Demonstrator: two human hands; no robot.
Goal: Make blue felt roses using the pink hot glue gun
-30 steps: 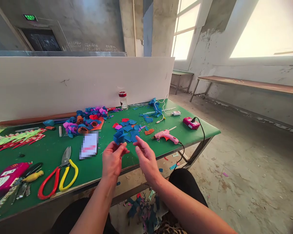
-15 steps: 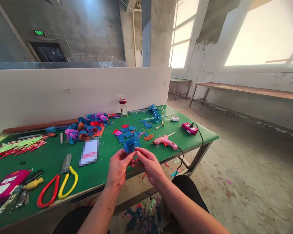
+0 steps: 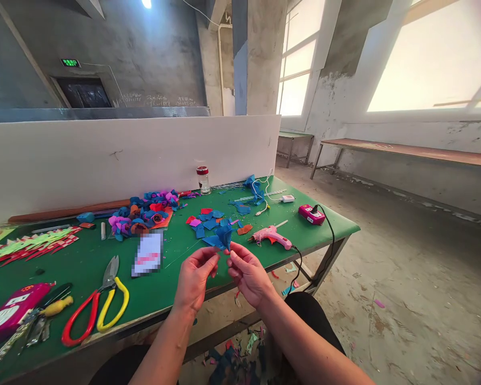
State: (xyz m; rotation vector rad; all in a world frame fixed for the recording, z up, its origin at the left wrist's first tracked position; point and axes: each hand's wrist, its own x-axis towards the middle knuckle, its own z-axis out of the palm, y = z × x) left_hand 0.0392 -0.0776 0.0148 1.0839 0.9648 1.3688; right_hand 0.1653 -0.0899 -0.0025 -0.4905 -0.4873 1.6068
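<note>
A blue crepe-paper flower (image 3: 223,237) with flared petals stands upright above the front edge of the green table. My right hand (image 3: 249,274) pinches its narrow base between thumb and fingers. Just left of that base is my left hand (image 3: 196,275), its thumb and fingers curled together; whether something small is between them is hidden. Beyond the flower lie loose blue paper pieces (image 3: 211,223), with an orange-brown piece (image 3: 245,229) to their right. A pink glue gun (image 3: 273,236) rests right of my hands, its nozzle pointing left.
On the green table (image 3: 184,289) lie red-and-yellow-handled snips (image 3: 104,299), a heap of paper flowers (image 3: 144,211), a red-lidded jar (image 3: 203,180) and a magenta power box (image 3: 311,214). A black cord hangs off the right edge. A white panel (image 3: 144,155) borders the back.
My left hand has drawn slightly away from the flower's base, while my right hand keeps hold. The flower has turned and shifted a little right, one petal now pointing left.
</note>
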